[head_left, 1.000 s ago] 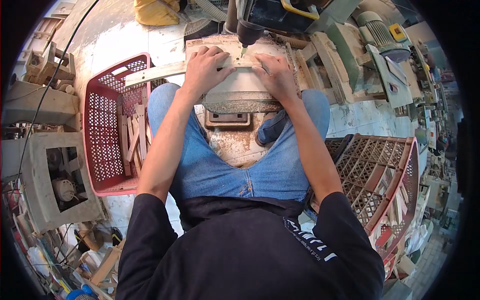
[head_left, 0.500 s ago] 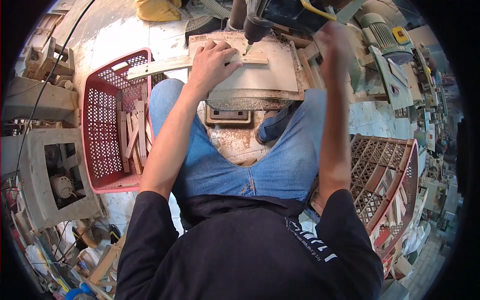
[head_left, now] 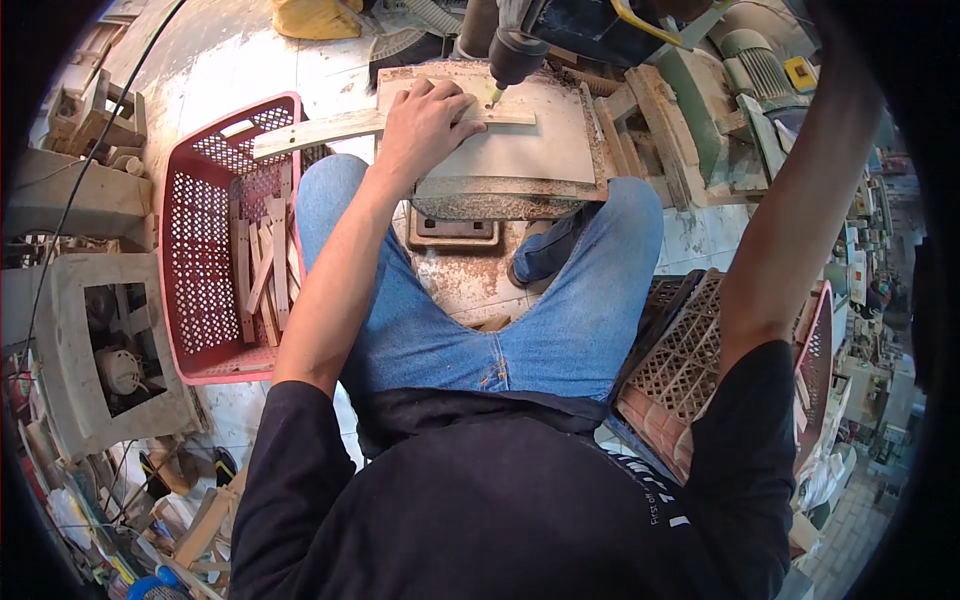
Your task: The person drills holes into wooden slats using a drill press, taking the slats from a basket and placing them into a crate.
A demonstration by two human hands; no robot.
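My left hand (head_left: 428, 122) lies over a long pale wooden strip (head_left: 330, 133), with its fingers curled on the strip and the thumb along its near edge. The strip rests on a dusty board (head_left: 520, 155) and reaches out to the left over the crate's rim. Just right of my fingers, the drill chuck (head_left: 515, 55) with its bit points down at a dark hole near the strip's right end. My right arm reaches up to the upper right, and the hand itself is out of view.
A red crate (head_left: 172, 290) with wooden strips stands at my left, beside my knee. Another crate (head_left: 690, 350) is at my right. A green machine with a motor (head_left: 757, 65) stands at the upper right. A yellow bag (head_left: 315, 18) lies beyond.
My right hand has left the strip and swung up and right, out of view. My left hand stays on the strip, which shifted slightly right along with the board and drill.
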